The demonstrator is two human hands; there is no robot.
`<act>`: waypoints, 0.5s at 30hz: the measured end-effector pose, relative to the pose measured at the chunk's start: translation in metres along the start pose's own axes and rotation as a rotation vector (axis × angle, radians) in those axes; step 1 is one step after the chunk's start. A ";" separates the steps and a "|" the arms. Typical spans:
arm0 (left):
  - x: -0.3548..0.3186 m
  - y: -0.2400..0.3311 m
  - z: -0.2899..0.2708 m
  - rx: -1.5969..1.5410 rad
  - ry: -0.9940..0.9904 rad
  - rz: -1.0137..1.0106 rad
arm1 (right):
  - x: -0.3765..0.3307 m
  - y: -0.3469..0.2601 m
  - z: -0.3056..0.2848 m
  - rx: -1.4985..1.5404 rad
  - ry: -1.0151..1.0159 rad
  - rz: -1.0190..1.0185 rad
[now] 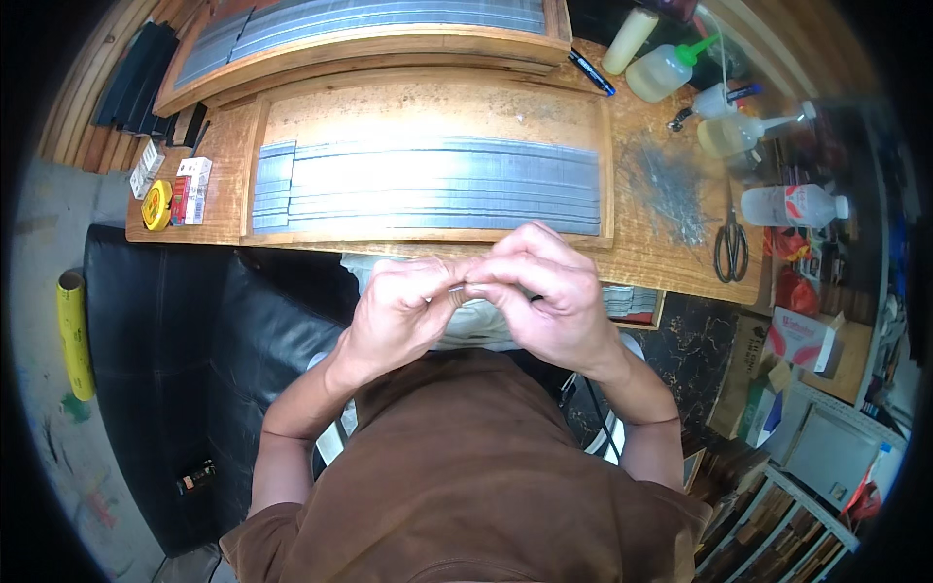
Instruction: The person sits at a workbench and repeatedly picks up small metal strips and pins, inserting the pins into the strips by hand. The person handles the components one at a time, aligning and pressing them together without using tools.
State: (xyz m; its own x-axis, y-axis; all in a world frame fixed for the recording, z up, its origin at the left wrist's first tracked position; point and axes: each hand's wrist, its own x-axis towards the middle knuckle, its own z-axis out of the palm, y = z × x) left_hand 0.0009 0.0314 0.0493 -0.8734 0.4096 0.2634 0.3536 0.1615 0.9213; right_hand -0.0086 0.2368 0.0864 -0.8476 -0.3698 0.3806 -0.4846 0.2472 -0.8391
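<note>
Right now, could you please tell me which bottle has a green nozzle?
The squeeze bottle farthest from the scissors; among the bottles, its nozzle alone is green.

Strips (442, 189): silver-grey with a bluish cast, marked by dark lengthwise lines, bleached white by glare left of centre. Tray (428, 117): tan. Desk (671, 255): orange-brown, streaked grain. Far right: spout (702, 47), bright green; marker (593, 74), black and blue. Right: scissors (732, 251), dark handles; floor (680, 364), black with pale gold veining. Left: tape measure (156, 205), yellow; sofa (151, 325), glossy black; roll (74, 335), yellow with dark marks. Near: shirt (466, 466), plain brown.
</note>
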 end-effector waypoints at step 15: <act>0.009 -0.016 0.002 0.054 0.146 0.170 | 0.002 0.018 0.017 0.096 0.060 0.026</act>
State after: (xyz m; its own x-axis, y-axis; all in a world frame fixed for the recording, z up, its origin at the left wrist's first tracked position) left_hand -0.0119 0.0339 0.0368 -0.8376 0.3017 0.4554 0.5136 0.1509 0.8447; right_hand -0.0149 0.2249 0.0656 -0.8726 -0.3092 0.3781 -0.4415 0.1686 -0.8813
